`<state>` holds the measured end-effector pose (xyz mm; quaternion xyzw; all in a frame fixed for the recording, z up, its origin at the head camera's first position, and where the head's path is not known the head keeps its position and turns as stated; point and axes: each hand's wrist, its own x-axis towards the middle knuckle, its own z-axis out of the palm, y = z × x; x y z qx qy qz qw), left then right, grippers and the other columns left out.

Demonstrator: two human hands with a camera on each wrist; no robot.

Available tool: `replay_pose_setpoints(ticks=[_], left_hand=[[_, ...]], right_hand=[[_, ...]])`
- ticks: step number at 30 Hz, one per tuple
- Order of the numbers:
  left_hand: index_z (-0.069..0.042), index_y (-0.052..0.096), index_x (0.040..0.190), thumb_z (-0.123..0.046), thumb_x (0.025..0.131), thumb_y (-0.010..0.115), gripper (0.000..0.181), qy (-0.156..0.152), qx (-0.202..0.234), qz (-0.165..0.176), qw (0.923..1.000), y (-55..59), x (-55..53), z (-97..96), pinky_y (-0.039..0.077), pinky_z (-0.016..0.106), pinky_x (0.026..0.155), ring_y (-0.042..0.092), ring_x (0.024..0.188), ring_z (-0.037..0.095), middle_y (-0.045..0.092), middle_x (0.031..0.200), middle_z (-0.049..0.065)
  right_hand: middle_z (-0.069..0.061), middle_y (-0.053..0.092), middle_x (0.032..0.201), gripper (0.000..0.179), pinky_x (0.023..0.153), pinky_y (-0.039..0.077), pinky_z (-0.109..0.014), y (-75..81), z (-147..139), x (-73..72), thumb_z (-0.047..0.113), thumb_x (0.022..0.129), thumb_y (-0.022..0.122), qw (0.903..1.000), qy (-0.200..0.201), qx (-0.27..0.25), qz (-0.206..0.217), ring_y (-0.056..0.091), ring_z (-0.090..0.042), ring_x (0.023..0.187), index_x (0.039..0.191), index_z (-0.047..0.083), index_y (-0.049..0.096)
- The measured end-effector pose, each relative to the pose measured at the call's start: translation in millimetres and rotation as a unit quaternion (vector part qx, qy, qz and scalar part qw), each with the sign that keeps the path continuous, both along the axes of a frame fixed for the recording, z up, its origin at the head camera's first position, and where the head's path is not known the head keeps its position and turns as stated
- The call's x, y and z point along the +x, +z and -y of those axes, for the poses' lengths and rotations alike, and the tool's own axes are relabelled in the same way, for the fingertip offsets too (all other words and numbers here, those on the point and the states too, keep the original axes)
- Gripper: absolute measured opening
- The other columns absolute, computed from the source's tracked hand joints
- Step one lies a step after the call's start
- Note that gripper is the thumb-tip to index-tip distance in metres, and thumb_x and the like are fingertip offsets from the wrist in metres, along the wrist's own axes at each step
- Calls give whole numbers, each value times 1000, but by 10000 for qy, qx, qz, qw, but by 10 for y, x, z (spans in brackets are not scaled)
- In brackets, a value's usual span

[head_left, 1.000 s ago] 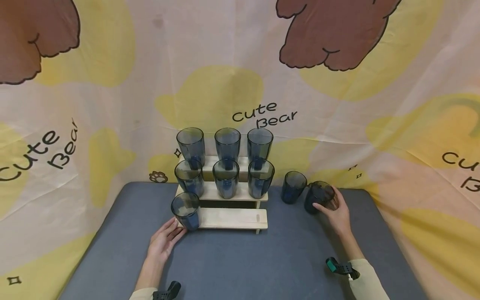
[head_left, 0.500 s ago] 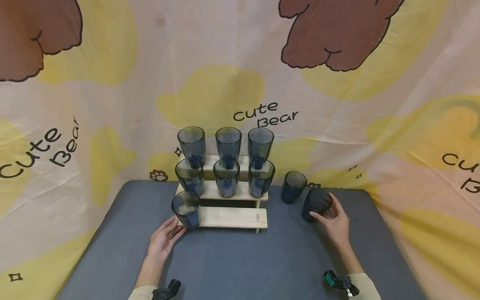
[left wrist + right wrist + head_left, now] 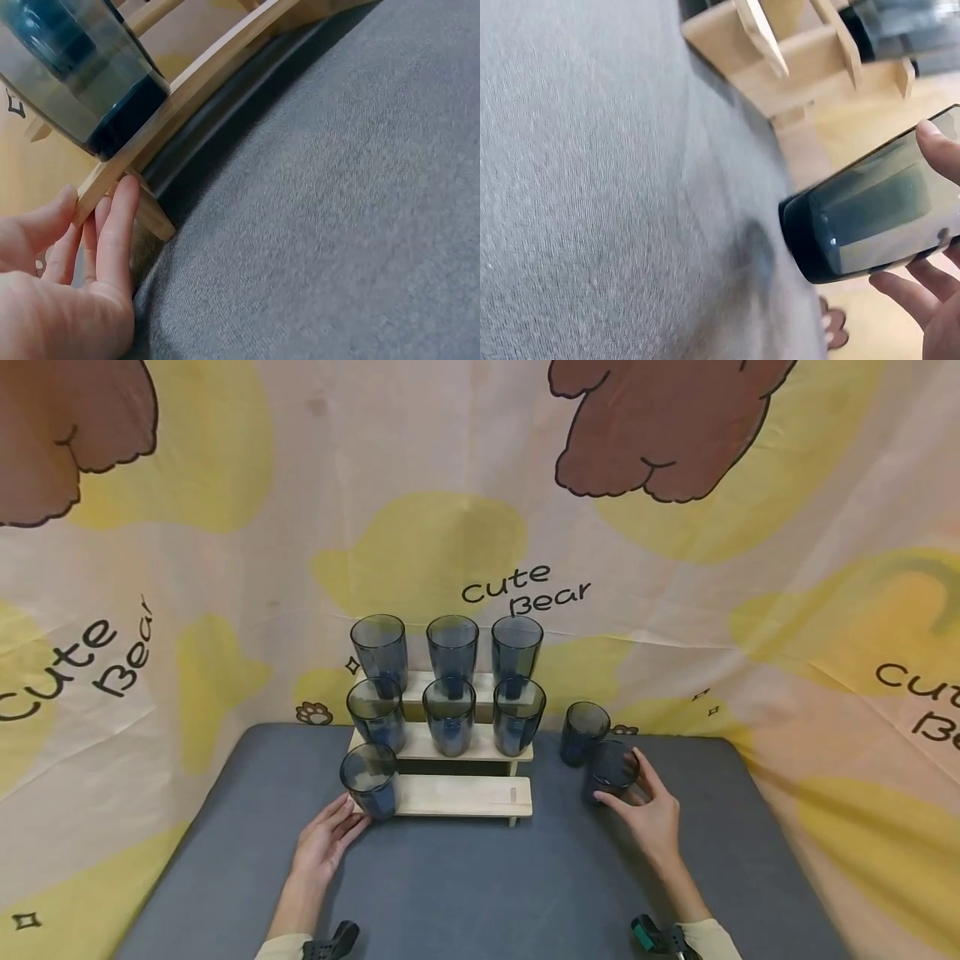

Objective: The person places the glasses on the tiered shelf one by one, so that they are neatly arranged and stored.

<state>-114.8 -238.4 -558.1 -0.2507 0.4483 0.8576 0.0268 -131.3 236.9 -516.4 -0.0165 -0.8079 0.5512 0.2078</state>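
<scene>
My right hand (image 3: pixel 651 814) grips a dark blue-grey glass (image 3: pixel 611 768), thumb on one side and fingers on the other. In the right wrist view that glass (image 3: pixel 877 206) is held over the grey cloth, its base above a shadow. My left hand (image 3: pixel 324 843) pinches the left end of the lowest step of a wooden tiered stand (image 3: pixel 465 796), thumb above and fingers beneath, as the left wrist view shows at the board (image 3: pixel 112 176). One glass (image 3: pixel 371 781) stands at the left end of that step, right above my left fingers.
The middle step bears three glasses, among them one at its right end (image 3: pixel 517 718); three more, one in the centre (image 3: pixel 452 647), stand on the top step. Another glass (image 3: pixel 583 735) stands on the grey table (image 3: pixel 480 893), right of the stand. A printed cloth (image 3: pixel 420 552) hangs behind.
My right hand has moved left and slightly nearer with its glass, which now overlaps the other loose glass in the head view. My left hand stays at the stand.
</scene>
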Motion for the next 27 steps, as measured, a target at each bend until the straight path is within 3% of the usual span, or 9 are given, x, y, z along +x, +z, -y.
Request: replay_pose_setpoints(ticks=[9,15,18,21,27], left_hand=[[-20,70,94,-4,96,62,19,41,-74,-24,10000,-2,7,0,58,39,93,67,88,16,67,94,1],[-22,73,91,-3,96,61,23,42,10,11,10000,-19,18,9,58,39,94,68,88,16,68,93,1],[-21,73,91,-2,96,61,23,52,-25,-1,10000,-17,6,0,58,39,93,68,88,17,68,94,1],[-21,73,91,-2,96,61,23,45,-54,-21,10000,-13,-4,-6,59,38,92,67,88,17,68,94,1],[-22,70,94,-4,97,61,21,-8,-245,-52,9997,-24,-8,2,59,36,91,66,87,15,67,93,1]], right_hand=[[-10,59,135,92,87,55,-14,43,215,55,0,65,89,9986,509,-82,-135,58,-23,121,145,20,49],[-13,61,132,91,86,55,-14,207,406,120,0,64,90,9962,810,31,-304,60,-20,119,145,10,48],[-13,61,132,92,86,57,-18,240,466,127,-1,64,90,9949,955,-20,-335,60,-24,119,145,13,48],[-13,61,132,93,86,57,-18,152,495,86,2,65,90,9925,1114,-74,-504,60,-28,119,146,20,47],[-15,62,131,93,87,58,-21,198,680,107,1,65,90,9918,1169,-119,-496,59,-32,119,146,15,47]])
